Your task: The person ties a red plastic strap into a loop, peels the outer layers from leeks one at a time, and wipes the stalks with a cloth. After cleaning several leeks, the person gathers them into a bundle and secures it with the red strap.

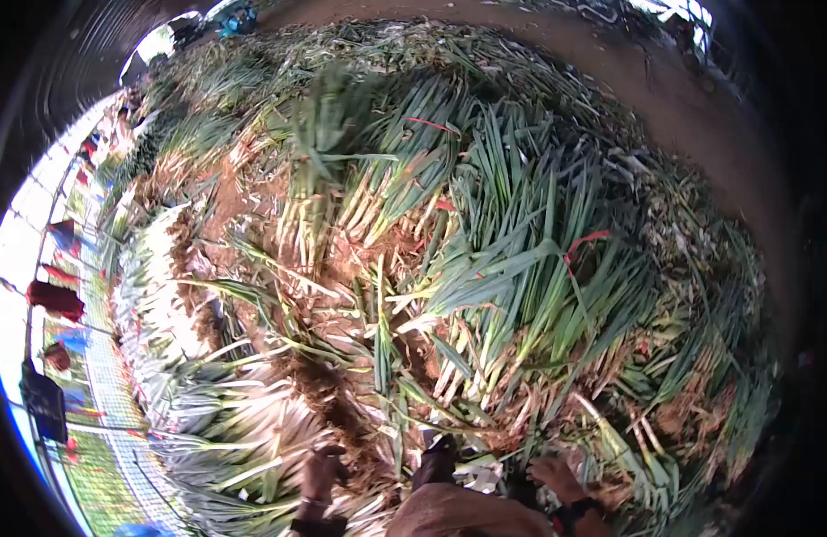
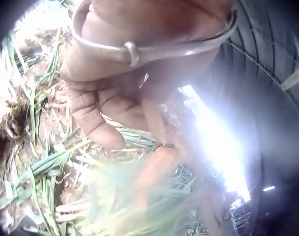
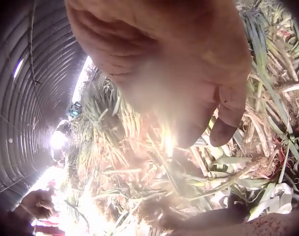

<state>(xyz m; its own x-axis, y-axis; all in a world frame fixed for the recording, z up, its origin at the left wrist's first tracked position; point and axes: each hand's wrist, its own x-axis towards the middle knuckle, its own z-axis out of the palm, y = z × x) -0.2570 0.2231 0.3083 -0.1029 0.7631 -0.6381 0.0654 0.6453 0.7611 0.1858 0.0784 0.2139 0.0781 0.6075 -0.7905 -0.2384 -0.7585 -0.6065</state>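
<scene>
Near the bottom of the head view, my left hand (image 1: 322, 474) hovers by the roots of a row of leeks (image 1: 261, 421). Its fingers are loosely bent, with nothing in them, and the left wrist view shows the palm (image 2: 125, 93) over scattered leaves. My right hand (image 1: 557, 479) is held to the other side, fingers spread and relaxed above loose stalks; in the right wrist view its fingers (image 3: 228, 115) hold nothing. Farther ahead, a bunch of leeks (image 1: 328, 125) has blurred green tops and pale stems pointing toward me. Beside it lies a large heap of leeks (image 1: 521, 224) with red ties.
Loose leek stalks (image 1: 382, 331) and soil-covered roots litter the ground between my hands. A pile of trimmed leaves (image 1: 682, 215) runs along the right side, with a bare dirt path (image 1: 646, 89) beyond. Netting (image 1: 118, 385) borders the left.
</scene>
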